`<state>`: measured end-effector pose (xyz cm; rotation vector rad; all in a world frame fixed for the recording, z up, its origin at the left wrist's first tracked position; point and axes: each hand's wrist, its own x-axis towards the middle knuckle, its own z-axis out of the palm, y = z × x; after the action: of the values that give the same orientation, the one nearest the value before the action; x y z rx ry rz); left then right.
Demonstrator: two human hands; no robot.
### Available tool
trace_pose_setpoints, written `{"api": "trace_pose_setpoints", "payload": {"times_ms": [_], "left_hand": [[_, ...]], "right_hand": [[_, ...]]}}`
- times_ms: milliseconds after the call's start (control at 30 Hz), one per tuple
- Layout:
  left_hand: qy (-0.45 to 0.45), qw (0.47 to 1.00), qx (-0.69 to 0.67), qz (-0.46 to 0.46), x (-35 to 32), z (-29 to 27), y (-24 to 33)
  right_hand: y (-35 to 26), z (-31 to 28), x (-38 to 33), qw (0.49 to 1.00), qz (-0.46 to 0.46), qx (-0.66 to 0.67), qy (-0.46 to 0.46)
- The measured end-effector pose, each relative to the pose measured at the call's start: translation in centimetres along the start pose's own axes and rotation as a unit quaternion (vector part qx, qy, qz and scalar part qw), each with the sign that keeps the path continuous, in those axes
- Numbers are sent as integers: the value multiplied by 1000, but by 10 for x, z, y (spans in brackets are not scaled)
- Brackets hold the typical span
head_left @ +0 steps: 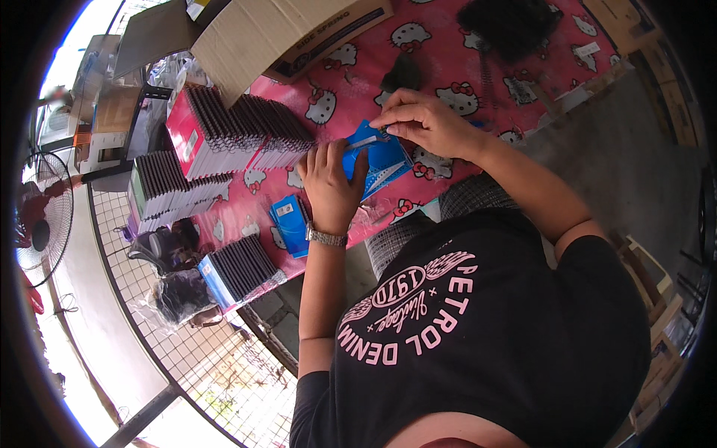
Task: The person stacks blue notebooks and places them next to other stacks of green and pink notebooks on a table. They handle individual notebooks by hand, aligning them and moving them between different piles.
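Observation:
A blue notebook (pixel 385 158) with a row of small holes along one edge lies on the pink table in front of me. My left hand (pixel 328 183), with a metal watch at the wrist, presses and grips its left side, thumb apart from the fingers. A pale, narrow strip (pixel 362 143) crosses the blue cover by my left fingertips. At the notebook's far edge, the fingers of my right hand (pixel 429 123) are pinched together; the small thing between them is too small to make out. Another blue notebook (pixel 290 224) rests beside my left wrist.
Spiral-bound notebooks stand in stacks (pixel 224 142) to the left, with more white-edged ones (pixel 179 190) and a dark-coiled stack (pixel 243 269) nearer me. An open cardboard box (pixel 299 33) is at the back. Black coils (pixel 508 26) lie far right. A fan (pixel 41 231) stands left.

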<state>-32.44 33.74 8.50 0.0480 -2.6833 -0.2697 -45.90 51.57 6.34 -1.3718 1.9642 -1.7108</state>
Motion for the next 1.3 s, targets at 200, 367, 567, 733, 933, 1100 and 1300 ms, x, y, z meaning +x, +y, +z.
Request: {"api": "trace_pose_setpoints", "payload": {"times_ms": [200,367,567,733,933,1100,1300], "left_hand": [[10,1000,1,-7,-2,5,-7],[-15,1000,-7,-11,1,1,-2],[8,999,-19,34,7,9,12],[-6,999,-22,49,10,15,23],[-31,996,-79,38,6,9,16],[-53,993,-81,65,3,7,9],[-13,994,96,-43,-9,3,15]], "right_hand": [[-5,1,7,1000,-5,6,-30],[-4,-6,9,985,78,54,-143],[-12,-3,5,988,37,-79,-127],[-40,-10,13,977,186,-25,-105],[-48,-13,23,969,171,-56,-171],[75,-19,44,939,117,-311,-92],[58,-30,55,967,177,-70,-167]]}}
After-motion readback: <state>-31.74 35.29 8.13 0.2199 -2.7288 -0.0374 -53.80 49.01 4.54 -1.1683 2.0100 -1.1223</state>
